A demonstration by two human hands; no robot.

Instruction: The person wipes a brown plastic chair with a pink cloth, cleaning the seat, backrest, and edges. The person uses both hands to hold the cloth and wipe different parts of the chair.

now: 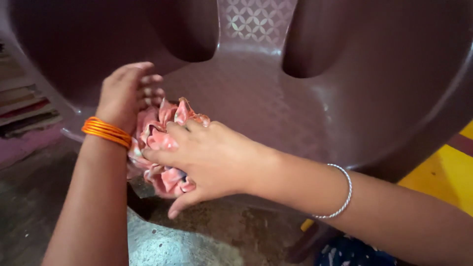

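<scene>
A crumpled pink cloth lies on the front of a dark brown plastic chair's seat. My right hand presses down on the cloth, fingers curled over it and gripping its folds. A thin silver bracelet circles that wrist. My left hand, with orange bangles on the wrist, rests on the seat just left of the cloth, fingers bent and touching the chair near the left armrest.
The chair's two armrests rise on either side of a patterned backrest. Below is a rough grey floor. A yellow surface lies at the right and stacked fabrics at the far left.
</scene>
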